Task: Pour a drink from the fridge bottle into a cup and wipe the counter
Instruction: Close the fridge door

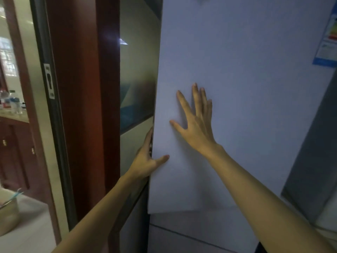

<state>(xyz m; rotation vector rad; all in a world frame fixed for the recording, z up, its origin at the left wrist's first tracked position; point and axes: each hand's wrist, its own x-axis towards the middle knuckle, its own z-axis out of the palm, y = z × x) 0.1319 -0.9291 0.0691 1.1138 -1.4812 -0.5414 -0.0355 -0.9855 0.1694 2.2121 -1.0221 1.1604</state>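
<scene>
- Left hand [145, 161], centre of frame, grips the left edge of the fridge door [246, 70]. Fingers are curled behind the edge and the thumb lies on the front face.
- Right hand [196, 123] lies flat on the door face just to the right, fingers straight and spread, holding nothing.
- Door is shut or barely ajar; cannot tell which.
- Bottle and cup are not in view. Bottle is judged to be behind this door.
- Step in hand: opening the fridge. Pouring and wiping not begun.
- Next move calls for a pull at the left edge, with the right hand lifting off rather than pressing.
- Far left, past the wooden door frame [82, 88]: a counter [14, 115] with small containers, too blurred to name.
</scene>
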